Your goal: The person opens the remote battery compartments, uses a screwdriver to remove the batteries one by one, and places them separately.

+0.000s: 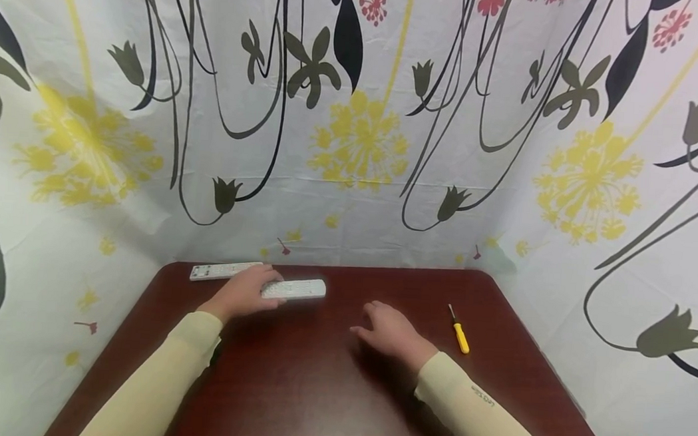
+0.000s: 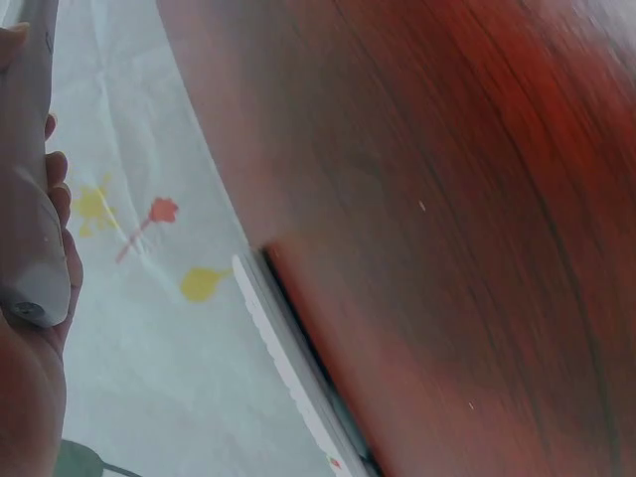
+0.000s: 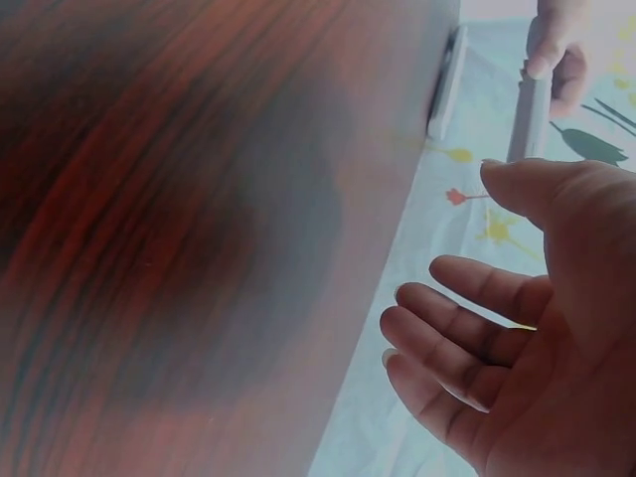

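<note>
My left hand grips a white remote control by its left end, above the back left part of the table. In the left wrist view the fingers wrap round the held remote at the left edge. A second white remote control lies along the table's back edge, partly behind the left hand. My right hand hovers over the middle of the table with nothing in it. Its fingers are loosely bent and spread from the thumb in the right wrist view. To its right lies a screwdriver with a yellow handle.
The dark red-brown wooden table has rounded back corners. A white curtain with flower prints hangs right behind the table and along both sides.
</note>
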`<action>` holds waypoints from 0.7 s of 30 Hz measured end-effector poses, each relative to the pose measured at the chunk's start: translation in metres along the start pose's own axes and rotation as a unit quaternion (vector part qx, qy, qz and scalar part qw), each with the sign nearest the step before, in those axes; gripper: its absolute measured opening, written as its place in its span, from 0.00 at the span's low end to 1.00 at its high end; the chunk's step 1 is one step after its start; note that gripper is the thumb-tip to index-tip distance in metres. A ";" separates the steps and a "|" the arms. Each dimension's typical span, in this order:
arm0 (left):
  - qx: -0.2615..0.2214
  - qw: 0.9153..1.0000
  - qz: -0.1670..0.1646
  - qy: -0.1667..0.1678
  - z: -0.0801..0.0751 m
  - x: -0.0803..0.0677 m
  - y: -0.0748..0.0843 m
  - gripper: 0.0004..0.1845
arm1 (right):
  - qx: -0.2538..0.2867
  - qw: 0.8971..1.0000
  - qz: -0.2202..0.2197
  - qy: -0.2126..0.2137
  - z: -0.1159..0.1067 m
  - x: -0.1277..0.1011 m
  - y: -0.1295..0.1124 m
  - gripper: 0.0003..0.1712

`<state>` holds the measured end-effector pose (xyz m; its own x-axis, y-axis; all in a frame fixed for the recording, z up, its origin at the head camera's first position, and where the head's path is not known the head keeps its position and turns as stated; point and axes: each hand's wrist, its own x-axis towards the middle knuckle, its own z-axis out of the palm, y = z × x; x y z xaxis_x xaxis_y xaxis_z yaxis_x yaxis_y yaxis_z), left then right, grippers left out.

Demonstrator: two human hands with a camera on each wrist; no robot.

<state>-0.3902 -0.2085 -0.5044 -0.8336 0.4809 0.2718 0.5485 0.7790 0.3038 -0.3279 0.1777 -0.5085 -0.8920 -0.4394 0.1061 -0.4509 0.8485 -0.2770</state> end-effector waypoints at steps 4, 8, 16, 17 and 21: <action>-0.004 1.000 0.019 0.003 0.002 0.005 0.005 0.24 | -0.004 1.000 -0.013 0.016 -0.002 0.007 0.000 0.24; -0.009 1.000 0.029 0.002 0.005 0.006 0.009 0.25 | 0.000 1.000 -0.019 0.023 -0.003 0.010 -0.001 0.24; -0.013 0.999 0.035 0.000 0.010 0.010 0.022 0.24 | 0.028 0.999 -0.008 0.031 -0.002 0.015 -0.003 0.34; -0.015 0.999 0.038 0.000 0.011 0.010 0.024 0.24 | 0.029 0.999 -0.007 0.032 -0.002 0.017 -0.003 0.37; -0.024 0.999 0.046 0.001 0.010 0.013 0.033 0.24 | 0.032 0.998 -0.026 0.054 -0.004 0.024 -0.005 0.42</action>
<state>-0.3832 -0.1729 -0.5000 -0.7789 0.5496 0.3021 0.6260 0.7107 0.3212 -0.3467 0.1641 -0.5007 -0.8669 -0.4455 0.2235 -0.4973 0.8032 -0.3279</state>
